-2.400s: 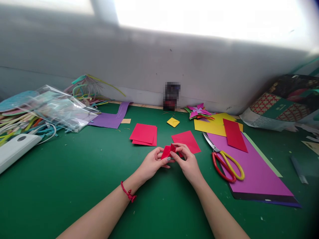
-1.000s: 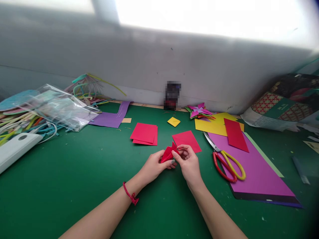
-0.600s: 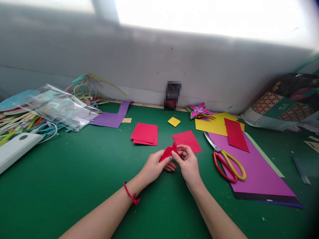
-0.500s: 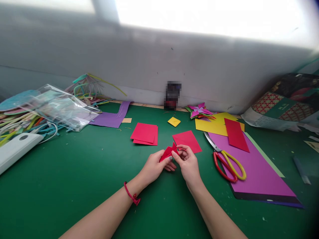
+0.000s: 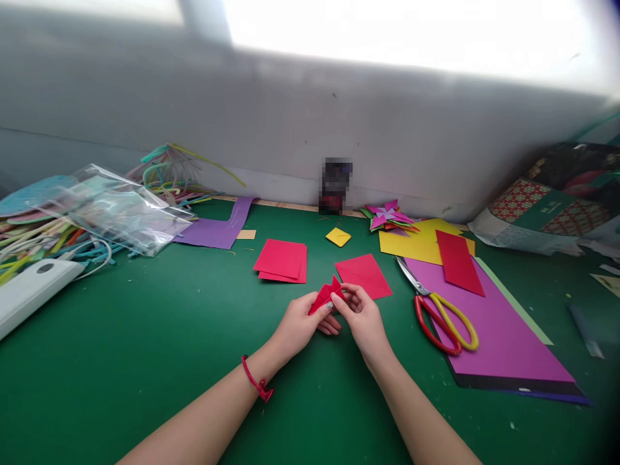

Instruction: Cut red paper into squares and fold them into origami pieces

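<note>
A small folded piece of red paper [image 5: 325, 294] is held between both hands, a pointed flap standing up from it. My left hand [image 5: 303, 324] pinches its lower left side, thumb on top and fingers underneath. My right hand [image 5: 361, 316] grips its right side with thumb and fingertips, which partly hide the folds. Just beyond the right hand lies a flat red square sheet [image 5: 365, 274]. To the left, more red squares [image 5: 279, 259] lie overlapped. Farther back sits a small folded yellow paper square [image 5: 338, 237].
Scissors [image 5: 431, 303] rest on purple sheets [image 5: 508, 329] at right, near a red strip [image 5: 459, 261] and yellow paper [image 5: 407, 247]. A paper flower [image 5: 387, 215] lies behind. Pipe cleaners [image 5: 165, 181], a clear plastic bag [image 5: 130, 213] and a white device [image 5: 39, 287] are left.
Both hands stay in nearly the same place, still holding the red paper. The raised flap and the right fingers have shifted slightly to the left.
</note>
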A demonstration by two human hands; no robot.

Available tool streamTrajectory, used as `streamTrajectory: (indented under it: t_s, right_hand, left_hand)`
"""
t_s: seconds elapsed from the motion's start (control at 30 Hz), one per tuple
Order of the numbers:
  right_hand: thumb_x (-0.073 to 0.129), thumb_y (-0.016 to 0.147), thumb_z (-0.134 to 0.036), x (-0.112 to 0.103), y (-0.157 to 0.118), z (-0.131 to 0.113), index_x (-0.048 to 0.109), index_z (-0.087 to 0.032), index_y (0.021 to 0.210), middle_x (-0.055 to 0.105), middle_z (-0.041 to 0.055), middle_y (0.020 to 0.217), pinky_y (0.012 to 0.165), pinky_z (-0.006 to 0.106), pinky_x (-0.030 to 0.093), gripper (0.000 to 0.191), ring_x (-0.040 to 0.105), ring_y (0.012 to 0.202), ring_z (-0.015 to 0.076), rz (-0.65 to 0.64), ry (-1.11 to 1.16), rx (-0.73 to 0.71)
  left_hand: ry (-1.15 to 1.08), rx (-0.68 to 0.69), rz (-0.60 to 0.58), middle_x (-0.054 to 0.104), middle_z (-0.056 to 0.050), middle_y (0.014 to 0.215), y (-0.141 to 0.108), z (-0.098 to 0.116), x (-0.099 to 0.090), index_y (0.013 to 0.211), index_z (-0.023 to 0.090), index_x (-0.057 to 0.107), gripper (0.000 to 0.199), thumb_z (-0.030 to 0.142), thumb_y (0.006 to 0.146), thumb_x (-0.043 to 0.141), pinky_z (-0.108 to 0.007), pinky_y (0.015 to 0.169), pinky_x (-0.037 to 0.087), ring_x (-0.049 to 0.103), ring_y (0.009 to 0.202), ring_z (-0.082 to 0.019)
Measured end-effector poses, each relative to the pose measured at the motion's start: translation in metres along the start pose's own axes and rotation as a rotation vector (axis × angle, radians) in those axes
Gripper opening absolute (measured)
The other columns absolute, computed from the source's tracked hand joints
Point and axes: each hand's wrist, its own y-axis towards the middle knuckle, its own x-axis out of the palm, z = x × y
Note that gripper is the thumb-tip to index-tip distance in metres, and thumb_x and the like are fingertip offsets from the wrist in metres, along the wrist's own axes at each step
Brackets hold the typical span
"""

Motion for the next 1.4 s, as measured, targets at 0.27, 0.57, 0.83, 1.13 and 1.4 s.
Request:
streamTrajectory:
  t_s: [0.27,0.57,0.83,1.13,1.4]
  right_hand:
    - [0.064,0.069,-0.041,0.000,-0.002,-0.007,0.061,-0.016,0.075,0.062,0.0011,0.072,0.059,0.024,0.043,0.025,0.054,0.065,0.0138,-0.074,0.021,0.094]
    - [0.062,0.072,-0.041,-0.004,-0.001,-0.007,0.059,-0.016,0.066,0.053,-0.0016,0.059,0.054,0.023,0.038,0.025,0.045,0.056,0.0119,-0.046,-0.047,0.021]
    - [0.059,0.074,-0.042,-0.004,-0.001,-0.006,0.055,-0.017,0.063,0.054,-0.0018,0.059,0.057,0.024,0.040,0.028,0.049,0.058,0.0133,0.016,-0.134,-0.013]
    - [0.055,0.077,-0.042,0.000,-0.004,-0.004,0.051,-0.018,0.066,0.058,-0.0009,0.064,0.059,0.025,0.042,0.026,0.053,0.061,0.0144,0.017,-0.122,-0.053]
    - [0.054,0.078,-0.042,-0.001,-0.003,-0.003,0.053,-0.019,0.069,0.060,0.0014,0.067,0.061,0.027,0.044,0.025,0.056,0.065,0.0169,0.005,-0.140,-0.083]
  left_hand:
    - [-0.019,0.007,-0.028,0.066,-0.008,0.066,0.001,0.006,-0.001,0.094,0.011,0.052,0.028,0.036,0.084,0.045,-0.028,0.056,0.051,0.065,0.059,-0.018]
    - [0.011,0.023,-0.030,0.067,-0.007,0.072,-0.001,0.003,-0.001,0.086,0.014,0.054,0.029,0.042,0.080,0.049,-0.029,0.059,0.051,0.065,0.064,-0.018]
    - [0.027,0.035,0.062,0.068,-0.007,0.071,0.001,-0.001,0.000,0.078,0.014,0.053,0.030,0.043,0.083,0.044,-0.030,0.062,0.051,0.066,0.065,-0.018]
    - [0.049,0.071,0.095,0.067,-0.005,0.065,-0.004,-0.001,0.005,0.073,0.016,0.047,0.027,0.039,0.085,0.042,-0.030,0.060,0.052,0.066,0.061,-0.018]
    - [-0.029,0.033,0.078,0.066,-0.003,0.058,-0.005,0.000,0.010,0.069,0.018,0.041,0.028,0.041,0.083,0.044,-0.029,0.056,0.052,0.065,0.055,-0.017]
